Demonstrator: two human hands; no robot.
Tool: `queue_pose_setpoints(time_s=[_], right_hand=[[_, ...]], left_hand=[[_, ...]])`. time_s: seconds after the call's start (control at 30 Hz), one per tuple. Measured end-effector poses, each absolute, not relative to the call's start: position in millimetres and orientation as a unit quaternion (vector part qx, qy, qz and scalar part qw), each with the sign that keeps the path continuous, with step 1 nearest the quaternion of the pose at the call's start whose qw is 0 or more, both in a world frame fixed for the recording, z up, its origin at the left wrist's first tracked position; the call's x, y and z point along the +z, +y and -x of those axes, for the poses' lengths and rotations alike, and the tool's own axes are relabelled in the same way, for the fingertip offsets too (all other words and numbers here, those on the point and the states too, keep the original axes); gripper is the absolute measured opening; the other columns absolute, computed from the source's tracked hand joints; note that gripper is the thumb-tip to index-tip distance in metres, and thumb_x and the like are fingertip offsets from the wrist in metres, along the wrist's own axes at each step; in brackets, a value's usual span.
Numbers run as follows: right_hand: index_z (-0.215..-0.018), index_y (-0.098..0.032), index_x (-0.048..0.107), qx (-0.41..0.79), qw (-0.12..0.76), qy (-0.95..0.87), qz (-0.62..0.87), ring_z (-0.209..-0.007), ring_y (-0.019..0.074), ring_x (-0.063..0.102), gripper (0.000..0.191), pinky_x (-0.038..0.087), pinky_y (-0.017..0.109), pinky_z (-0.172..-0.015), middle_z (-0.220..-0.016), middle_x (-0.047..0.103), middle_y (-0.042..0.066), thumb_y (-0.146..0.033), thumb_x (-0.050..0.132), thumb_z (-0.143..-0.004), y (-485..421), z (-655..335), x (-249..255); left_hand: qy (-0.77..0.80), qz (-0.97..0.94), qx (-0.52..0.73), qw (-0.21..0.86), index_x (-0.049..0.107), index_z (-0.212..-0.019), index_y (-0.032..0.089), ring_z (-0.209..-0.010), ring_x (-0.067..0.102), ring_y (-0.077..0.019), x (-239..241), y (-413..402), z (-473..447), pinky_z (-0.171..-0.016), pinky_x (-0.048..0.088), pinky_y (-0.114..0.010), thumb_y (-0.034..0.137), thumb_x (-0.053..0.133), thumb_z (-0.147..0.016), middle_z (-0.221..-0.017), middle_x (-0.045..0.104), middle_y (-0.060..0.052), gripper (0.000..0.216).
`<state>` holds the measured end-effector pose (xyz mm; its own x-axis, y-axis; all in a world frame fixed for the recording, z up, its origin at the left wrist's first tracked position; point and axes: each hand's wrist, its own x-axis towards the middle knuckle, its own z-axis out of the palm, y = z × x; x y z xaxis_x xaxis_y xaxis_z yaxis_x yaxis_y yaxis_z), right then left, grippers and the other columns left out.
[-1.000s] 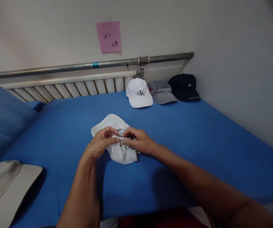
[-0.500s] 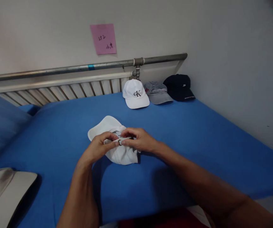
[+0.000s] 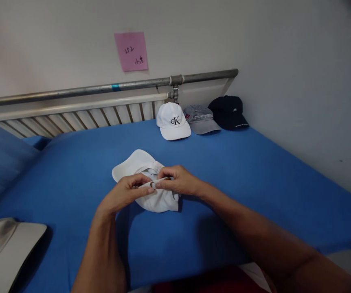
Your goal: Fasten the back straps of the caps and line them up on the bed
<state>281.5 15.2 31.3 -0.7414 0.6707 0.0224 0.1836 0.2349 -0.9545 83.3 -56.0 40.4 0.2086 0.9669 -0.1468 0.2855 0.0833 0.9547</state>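
Observation:
A white baseball cap (image 3: 160, 202) lies on its side on the blue surface, its brim pointing to the far left and its opening facing up. Across the opening runs its back strap with a small dark buckle (image 3: 152, 184). My left hand (image 3: 125, 191) pinches the strap on the left of the buckle, thumb on the near side. From the right, my right hand (image 3: 178, 180) pinches the strap close to the buckle, thumb and fingers closed. The fingers partly hide the strap and the inside of the cap.
At the back stand a white cap (image 3: 172, 120) with black letters, a grey cap (image 3: 202, 120) and a black cap (image 3: 229, 112). A pale cap (image 3: 16, 248) sits at the near left. Behind the blue-covered bed (image 3: 80, 162) run a radiator (image 3: 111, 116) and a metal pipe (image 3: 139, 84).
Both hands stay on the strap. My left fingers have shifted slightly, and the strap and buckle have moved a little left. The view has shifted slightly.

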Motion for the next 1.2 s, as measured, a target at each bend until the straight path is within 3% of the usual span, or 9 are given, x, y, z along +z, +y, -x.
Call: queue_pose_setpoints(time_s=[0.23, 0.5, 0.67, 0.87, 1.0, 1.2], right_hand=[[-0.076, -0.014, 0.063, 0.595, 0.189, -0.737, 0.258, -0.061, 0.0076, 0.044, 0.015, 0.034, 0.02, -0.056, -0.067, 0.053, -0.003, -0.029, 0.064, -0.076, 20.3, -285.8, 34.1], [-0.072, -0.015, 0.062, 0.559, 0.23, -0.753, 0.259, -0.059, 0.0077, 0.044, 0.019, 0.034, 0.02, -0.054, -0.062, 0.051, -0.005, -0.033, 0.066, -0.074, 16.0, -283.3, 33.8], [-0.077, -0.015, 0.065, 0.672, 0.236, -0.659, 0.242, -0.053, 0.0085, 0.047, 0.022, 0.036, 0.022, -0.052, -0.059, 0.057, -0.003, -0.037, 0.067, -0.073, 27.2, -292.2, 36.3], [-0.068, -0.017, 0.068, 0.677, 0.351, -0.608, 0.223, -0.07, 0.0108, 0.056, 0.01, 0.041, 0.025, -0.07, -0.072, 0.065, -0.001, -0.026, 0.069, -0.069, 40.6, -300.5, 35.4], [-0.078, -0.017, 0.071, 0.705, 0.303, -0.607, 0.207, -0.071, 0.0114, 0.058, 0.014, 0.042, 0.025, -0.07, -0.076, 0.068, -0.001, -0.023, 0.072, -0.065, 35.5, -298.2, 38.6], [-0.067, -0.015, 0.067, 0.765, 0.313, -0.543, 0.152, -0.061, 0.0111, 0.057, 0.01, 0.041, 0.024, -0.062, -0.064, 0.065, 0.0, -0.025, 0.064, -0.069, 26.9, -296.9, 45.6]], left_hand=[[0.546, -0.598, 0.314, 0.497, 0.062, -0.072, 0.016, -0.064, 0.043, -0.0114, 41.0, -55.9, -84.5, -0.058, 0.034, -0.023, 0.043, 0.067, -0.076, -0.067, 0.051, 0.001, 0.028], [0.519, -0.638, 0.297, 0.485, 0.064, -0.08, 0.016, -0.068, 0.044, -0.0124, 44.4, -55.8, -90.3, -0.061, 0.034, -0.024, 0.041, 0.062, -0.081, -0.072, 0.053, 0.001, 0.026], [0.501, -0.585, 0.393, 0.501, 0.065, -0.074, 0.016, -0.064, 0.044, -0.0095, 40.4, -59.1, -78.1, -0.061, 0.034, -0.021, 0.039, 0.066, -0.079, -0.067, 0.053, 0.002, 0.023], [0.46, -0.509, 0.511, 0.518, 0.069, -0.069, 0.016, -0.06, 0.047, -0.0084, 36.2, -63.8, -63.8, -0.058, 0.036, -0.019, 0.037, 0.076, -0.068, -0.064, 0.056, 0.001, 0.022], [0.444, -0.487, 0.55, 0.514, 0.069, -0.065, 0.016, -0.059, 0.049, -0.0092, 37.7, -67.4, -58.5, -0.057, 0.038, -0.019, 0.038, 0.078, -0.064, -0.062, 0.058, 0.0, 0.024], [0.42, -0.478, 0.56, 0.53, 0.067, -0.063, 0.014, -0.051, 0.047, -0.0092, 37.6, -73.1, -52.2, -0.048, 0.035, -0.019, 0.037, 0.076, -0.066, -0.056, 0.056, -0.001, 0.025]])
